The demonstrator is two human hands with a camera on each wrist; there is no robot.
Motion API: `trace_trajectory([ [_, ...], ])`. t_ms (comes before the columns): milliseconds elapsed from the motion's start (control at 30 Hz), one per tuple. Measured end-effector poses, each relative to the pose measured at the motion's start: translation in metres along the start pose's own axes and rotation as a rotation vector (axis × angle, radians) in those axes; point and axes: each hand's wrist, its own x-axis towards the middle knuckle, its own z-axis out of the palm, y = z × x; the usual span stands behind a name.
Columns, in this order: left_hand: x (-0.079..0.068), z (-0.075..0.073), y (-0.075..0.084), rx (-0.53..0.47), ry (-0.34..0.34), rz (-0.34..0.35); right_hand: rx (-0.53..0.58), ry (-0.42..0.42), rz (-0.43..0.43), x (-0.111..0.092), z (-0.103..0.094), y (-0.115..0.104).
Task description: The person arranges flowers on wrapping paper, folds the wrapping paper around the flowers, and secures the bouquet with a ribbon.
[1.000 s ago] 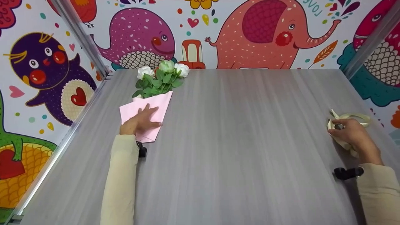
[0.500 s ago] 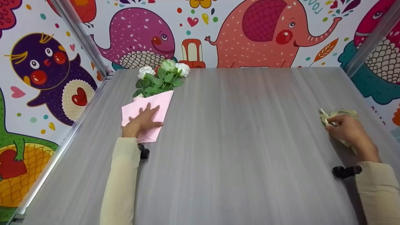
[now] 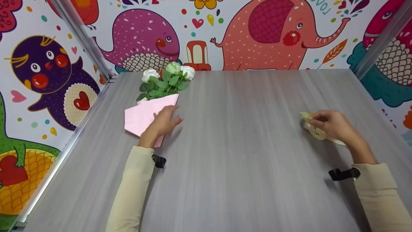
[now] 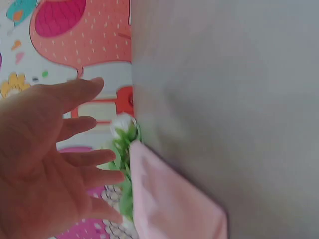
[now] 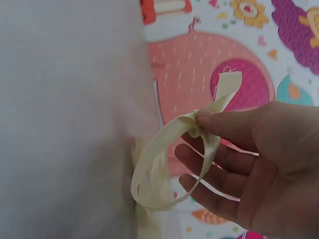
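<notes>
A bouquet of white and pale green flowers [image 3: 173,68] with green leaves lies at the back left, its lower part wrapped in pink paper [image 3: 138,117]. Over the right side of that paper hovers my left hand [image 3: 161,124], fingers spread; in the left wrist view the left hand [image 4: 45,164] holds nothing. On the right side of the table my right hand [image 3: 334,124] pinches a pale yellow ribbon [image 3: 317,132] between thumb and forefinger. The right wrist view shows the ribbon [image 5: 154,169] hanging in a loop, with a frayed end above the thumb.
A grey wood-grain table [image 3: 231,161] spans the area under both hands. Walls printed with cartoon animals, such as an elephant [image 3: 267,35], stand behind and at the sides. Metal posts [image 3: 83,38] rise at the back corners.
My left hand has lifted off the pink paper and moved right. My right hand has carried the ribbon left, away from the table's right edge. The bouquet stays in place.
</notes>
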Motion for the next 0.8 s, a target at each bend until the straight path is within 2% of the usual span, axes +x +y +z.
trace_trajectory([
  [167,-0.001,0.014,0.040,-0.009,0.084,0.088,0.072,0.040,-0.122,0.003,0.017,-0.048],
  [300,-0.005,0.024,0.073,-0.080,0.095,0.167,0.151,0.047,-0.251,0.004,0.033,-0.081],
  [433,-0.009,0.039,0.103,-0.198,0.045,0.259,0.269,0.013,-0.338,0.004,0.047,-0.116],
  [533,-0.010,0.052,0.122,-0.218,-0.012,0.298,0.348,0.018,-0.378,0.005,0.055,-0.138],
  [633,-0.011,0.064,0.135,-0.241,-0.074,0.307,0.447,0.047,-0.423,0.007,0.061,-0.155],
  [800,-0.014,0.076,0.148,-0.400,-0.158,0.328,0.653,0.041,-0.467,0.008,0.066,-0.176],
])
